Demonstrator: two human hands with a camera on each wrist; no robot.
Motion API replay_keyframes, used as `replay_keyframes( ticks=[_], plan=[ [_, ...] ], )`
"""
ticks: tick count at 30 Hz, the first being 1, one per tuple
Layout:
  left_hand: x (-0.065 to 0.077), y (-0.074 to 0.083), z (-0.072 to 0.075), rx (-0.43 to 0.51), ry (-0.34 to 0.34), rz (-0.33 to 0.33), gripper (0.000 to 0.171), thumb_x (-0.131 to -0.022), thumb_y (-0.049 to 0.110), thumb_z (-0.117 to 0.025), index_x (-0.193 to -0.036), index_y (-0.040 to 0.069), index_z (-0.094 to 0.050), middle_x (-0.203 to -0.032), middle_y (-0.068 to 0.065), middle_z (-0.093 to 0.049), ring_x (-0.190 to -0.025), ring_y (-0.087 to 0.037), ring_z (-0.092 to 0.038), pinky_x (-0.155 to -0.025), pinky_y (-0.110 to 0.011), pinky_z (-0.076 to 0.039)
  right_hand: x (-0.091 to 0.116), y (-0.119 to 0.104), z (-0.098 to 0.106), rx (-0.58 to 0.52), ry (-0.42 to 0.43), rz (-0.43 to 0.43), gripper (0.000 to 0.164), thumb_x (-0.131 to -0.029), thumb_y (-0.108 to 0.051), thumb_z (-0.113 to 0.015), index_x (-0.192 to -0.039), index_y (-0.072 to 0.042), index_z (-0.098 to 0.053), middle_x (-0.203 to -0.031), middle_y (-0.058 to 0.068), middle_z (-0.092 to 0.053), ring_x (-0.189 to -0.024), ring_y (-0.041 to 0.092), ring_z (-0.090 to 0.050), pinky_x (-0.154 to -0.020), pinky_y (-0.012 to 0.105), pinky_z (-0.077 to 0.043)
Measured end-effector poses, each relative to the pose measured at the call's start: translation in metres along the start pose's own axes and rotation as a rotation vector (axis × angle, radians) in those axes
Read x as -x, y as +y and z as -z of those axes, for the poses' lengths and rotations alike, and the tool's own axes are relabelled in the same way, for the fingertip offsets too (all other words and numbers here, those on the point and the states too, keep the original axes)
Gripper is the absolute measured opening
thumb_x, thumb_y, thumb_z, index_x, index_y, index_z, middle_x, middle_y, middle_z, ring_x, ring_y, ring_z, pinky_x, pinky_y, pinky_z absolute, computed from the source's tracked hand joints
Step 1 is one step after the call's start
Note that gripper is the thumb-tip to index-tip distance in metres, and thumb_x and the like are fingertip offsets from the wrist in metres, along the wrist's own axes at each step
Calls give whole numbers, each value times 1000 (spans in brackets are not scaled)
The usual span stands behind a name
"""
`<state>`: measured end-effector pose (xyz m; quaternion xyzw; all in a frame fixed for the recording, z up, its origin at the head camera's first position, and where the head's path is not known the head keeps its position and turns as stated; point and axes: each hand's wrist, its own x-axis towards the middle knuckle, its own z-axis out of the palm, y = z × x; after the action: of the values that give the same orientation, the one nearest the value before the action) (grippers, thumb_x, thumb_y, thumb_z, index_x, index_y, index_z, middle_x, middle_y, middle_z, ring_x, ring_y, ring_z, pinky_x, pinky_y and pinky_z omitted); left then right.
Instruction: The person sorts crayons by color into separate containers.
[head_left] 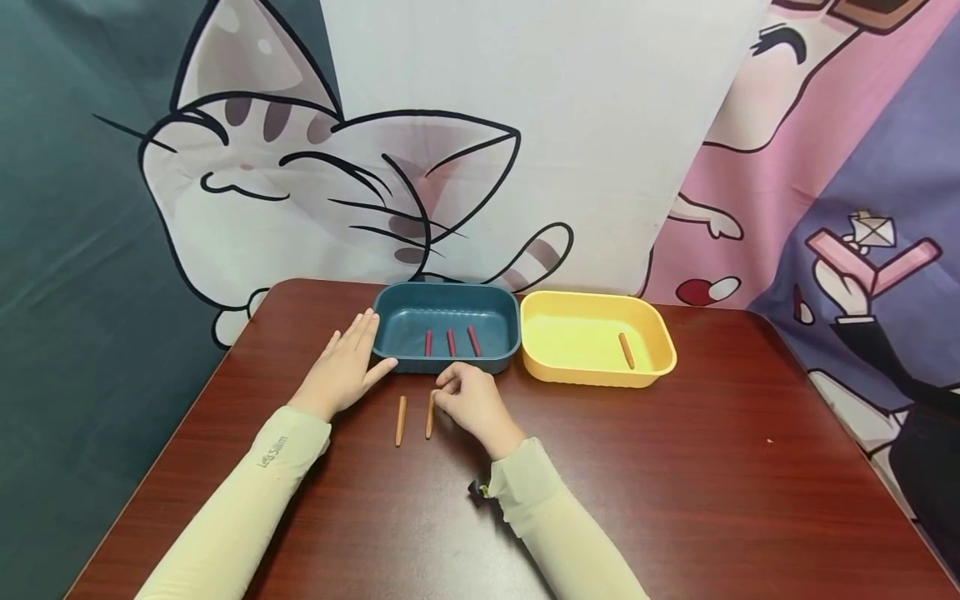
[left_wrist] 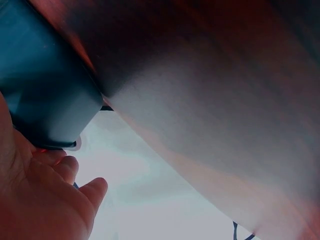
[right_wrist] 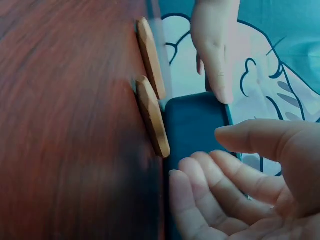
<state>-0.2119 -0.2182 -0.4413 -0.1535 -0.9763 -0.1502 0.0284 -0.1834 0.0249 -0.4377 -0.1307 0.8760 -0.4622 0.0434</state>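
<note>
My left hand (head_left: pixel 341 367) lies with straight fingers against the left end of the dark teal bin (head_left: pixel 450 365), thumb at its front rim. In the left wrist view, the fingers (left_wrist: pixel 67 167) touch that bin's side. Inside the bin are three dark red sticks (head_left: pixel 451 342). Two brown faceted sticks with tapered ends lie on the table: a left stick (head_left: pixel 401 421) and a right stick (head_left: pixel 430 417). My right hand (head_left: pixel 472 404) hovers just beside the right one, fingers loosely bent. In the right wrist view, thumb and fingers (right_wrist: pixel 200 180) stand apart with nothing between them.
A yellow bin (head_left: pixel 581 372) stands right of the teal one, with one brown stick (head_left: pixel 627 351) inside. Both are near the back edge of the brown table (head_left: pixel 675 500). Behind hangs a cartoon-printed cloth (head_left: pixel 615 150). A small black object (head_left: pixel 477 489) shows by the right cuff.
</note>
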Motion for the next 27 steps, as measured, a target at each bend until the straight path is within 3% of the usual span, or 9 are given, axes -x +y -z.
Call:
replay_keyframes(
  ticks=[11, 19, 27],
  plan=[
    [0, -1, 0, -4, 6, -10, 85, -104, 50, -51, -159, -6, -17, -167, -22, -15, -154, -37, -14, -120, -61, -15, -2, -2, -13, 105, 14, -89, 15, -84, -12, -78, -76, -7, -66, -63, -3, -60, -58, 9, -54, -56, 24, -46],
    [-1, -1, 0, -10, -2, -10, 86, -104, 50, -51, -159, -6, -16, -167, -21, -14, -155, -36, -12, -121, -61, -15, -11, -8, -18, 215, -34, -131, 46, -83, -14, -78, -48, -14, -48, -44, -9, -37, -48, 8, -39, -48, 24, -33],
    [-1, -1, 1, -13, -2, -10, 85, -104, 49, -51, -159, -6, -16, -167, -22, -14, -155, -36, -12, -121, -60, -15, -16, -12, -22, 290, -24, -154, 44, -82, -16, -82, -54, -14, -48, -49, -7, -38, -52, 11, -42, -53, 27, -40]
  ],
)
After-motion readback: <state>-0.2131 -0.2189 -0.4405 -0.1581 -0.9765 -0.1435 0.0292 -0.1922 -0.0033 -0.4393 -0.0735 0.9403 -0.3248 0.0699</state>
